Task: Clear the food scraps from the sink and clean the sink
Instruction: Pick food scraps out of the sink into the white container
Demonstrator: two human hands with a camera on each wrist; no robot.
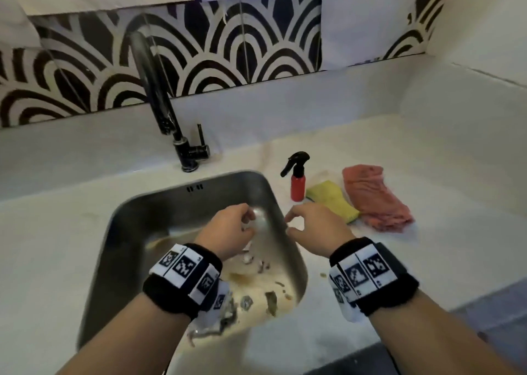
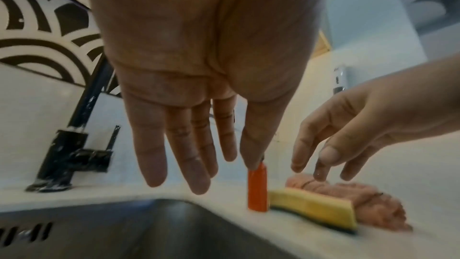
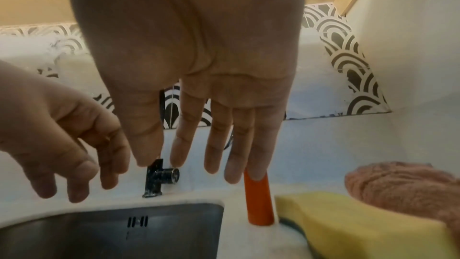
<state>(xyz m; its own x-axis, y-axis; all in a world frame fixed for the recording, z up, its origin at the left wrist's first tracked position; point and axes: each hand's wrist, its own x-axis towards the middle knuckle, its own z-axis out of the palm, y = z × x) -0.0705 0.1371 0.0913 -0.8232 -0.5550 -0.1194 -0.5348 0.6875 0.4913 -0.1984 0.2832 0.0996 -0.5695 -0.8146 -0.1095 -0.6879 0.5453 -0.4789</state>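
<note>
The steel sink (image 1: 159, 203) holds wet food scraps (image 1: 271, 297) and murky residue at its near end, partly hidden by my left wrist. My left hand (image 1: 245, 224) hovers above the basin's middle; in the left wrist view its fingers (image 2: 184, 155) hang straight and hold nothing. My right hand (image 1: 296, 224) hovers over the sink's right rim, just left of the red spray bottle (image 1: 298, 183). Seen from the right wrist, this hand (image 3: 189, 145) points down with its fingers straight and empty.
A black faucet (image 1: 159, 98) stands behind the sink. On the white counter to the right lie a yellow sponge (image 1: 332, 200) and a pink cloth (image 1: 373, 198), beside the spray bottle. Patterned tiles back the counter; a wall closes off the right.
</note>
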